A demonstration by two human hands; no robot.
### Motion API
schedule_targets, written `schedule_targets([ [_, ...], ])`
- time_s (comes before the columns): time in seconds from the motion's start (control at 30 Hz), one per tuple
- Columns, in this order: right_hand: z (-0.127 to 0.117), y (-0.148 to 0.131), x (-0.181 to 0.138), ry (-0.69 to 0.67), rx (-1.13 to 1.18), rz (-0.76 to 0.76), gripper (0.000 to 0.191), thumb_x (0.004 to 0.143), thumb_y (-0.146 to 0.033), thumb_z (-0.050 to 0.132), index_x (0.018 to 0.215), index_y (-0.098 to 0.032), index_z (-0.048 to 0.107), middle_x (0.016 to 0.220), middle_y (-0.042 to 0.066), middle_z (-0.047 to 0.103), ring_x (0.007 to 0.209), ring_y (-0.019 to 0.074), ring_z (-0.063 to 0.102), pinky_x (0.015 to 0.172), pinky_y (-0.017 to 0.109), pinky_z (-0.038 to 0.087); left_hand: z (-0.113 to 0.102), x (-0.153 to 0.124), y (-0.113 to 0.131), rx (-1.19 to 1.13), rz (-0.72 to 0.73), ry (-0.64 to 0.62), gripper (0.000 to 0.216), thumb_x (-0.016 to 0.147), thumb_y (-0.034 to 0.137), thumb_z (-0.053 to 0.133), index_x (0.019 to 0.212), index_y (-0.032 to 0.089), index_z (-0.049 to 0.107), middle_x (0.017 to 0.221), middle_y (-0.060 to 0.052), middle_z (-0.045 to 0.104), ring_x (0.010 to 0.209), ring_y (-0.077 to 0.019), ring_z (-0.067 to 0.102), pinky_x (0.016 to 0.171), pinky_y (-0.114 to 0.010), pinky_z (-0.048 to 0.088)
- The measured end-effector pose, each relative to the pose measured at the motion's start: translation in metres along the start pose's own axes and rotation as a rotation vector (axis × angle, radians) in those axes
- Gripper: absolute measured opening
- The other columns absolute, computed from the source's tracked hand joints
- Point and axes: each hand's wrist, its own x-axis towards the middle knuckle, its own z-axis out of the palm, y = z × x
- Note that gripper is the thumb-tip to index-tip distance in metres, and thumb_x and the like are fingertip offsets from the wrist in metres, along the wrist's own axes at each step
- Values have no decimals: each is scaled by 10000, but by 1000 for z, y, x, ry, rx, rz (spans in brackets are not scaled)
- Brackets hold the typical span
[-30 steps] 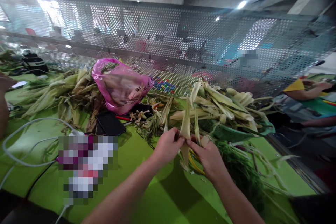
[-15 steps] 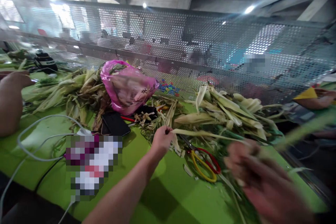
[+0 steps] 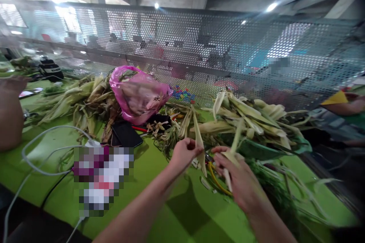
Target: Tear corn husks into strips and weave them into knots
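Observation:
My left hand (image 3: 185, 154) pinches a pale corn husk strip (image 3: 199, 136) between thumb and fingers; the strip stands nearly upright, its lower end hanging toward the table. Just to the right, my right hand (image 3: 235, 172) is closed around a bundle of pale husk (image 3: 237, 138), one end jutting up and a folded piece showing below the fingers. The hands are close but apart. Scissors with a yellow handle (image 3: 216, 182) lie behind my right hand, mostly hidden. A heap of corn husks (image 3: 251, 115) sits beyond on a green bag (image 3: 262, 151).
A pink plastic bag (image 3: 139, 95), another husk pile (image 3: 85, 98), a black phone (image 3: 127, 134) and white cables (image 3: 31, 140) lie on the green table (image 3: 148, 182). A perforated metal screen (image 3: 182, 53) stands behind. Another person's arm (image 3: 11, 114) is at left; someone's arm (image 3: 352, 107) shows at right.
My right hand has come in leftward beside my left hand. The strip stretched between them now stands upright in my left hand alone. The scissors have become largely covered.

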Motion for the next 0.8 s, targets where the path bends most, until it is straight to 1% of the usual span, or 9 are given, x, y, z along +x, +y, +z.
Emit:
schedule_targets([
  [0.03,8,5,3,-4,16,20,284,790,-387,692,995,-203,621,721,-8,628,595,134,587,498,227,450,3,-1,1,-4,2,-2,171,629,179,700,655,150,534,576,46,494,541,-78,419,527,-211,306],
  [0.1,17,10,5,-27,65,61,321,748,-399,730,975,-213,600,738,-6,650,650,151,614,588,249,485,7,-3,3,-39,-27,0,187,619,135,696,653,158,514,578,47,497,534,-75,427,521,-206,321],
  [0.17,19,11,4,-42,76,61,365,698,-402,769,952,-207,595,773,9,673,719,173,637,684,278,502,10,-5,4,-80,-71,-7,174,622,101,680,645,155,516,573,43,505,523,-71,429,525,-204,339],
  [0.23,17,10,5,-31,61,35,401,646,-398,804,927,-197,602,789,23,683,757,189,644,735,298,501,11,-5,6,-109,-89,-24,140,630,84,664,643,144,538,588,27,535,531,-71,452,546,-206,363],
  [0.33,14,8,6,-4,35,20,426,610,-407,817,916,-187,618,783,37,687,750,202,642,740,317,501,9,-6,7,-114,-72,-68,71,663,100,642,657,130,577,625,6,570,559,-74,484,583,-212,386],
  [0.43,12,7,7,-8,-47,27,356,623,-420,796,827,-172,642,737,39,671,714,195,620,703,303,490,7,-6,7,-78,-30,-103,52,676,115,637,658,128,591,618,12,553,559,-68,468,575,-207,370],
  [0.53,10,5,5,30,-124,7,298,644,-421,769,743,-170,644,672,18,634,666,173,583,652,275,465,6,-6,5,-55,12,-116,87,644,80,648,673,135,587,636,17,555,571,-68,468,568,-203,365],
  [0.63,10,4,3,42,-131,-2,299,655,-434,753,753,-171,650,677,22,639,673,182,580,643,281,457,5,-6,4,-32,14,-109,102,638,67,638,667,142,575,633,18,556,560,-71,466,554,-207,363],
  [0.8,10,5,3,3,-89,56,333,602,-427,800,785,-176,681,709,29,671,717,203,604,687,298,467,5,-8,5,36,43,-107,86,663,82,619,660,152,569,611,18,534,542,-77,426,520,-210,332],
])
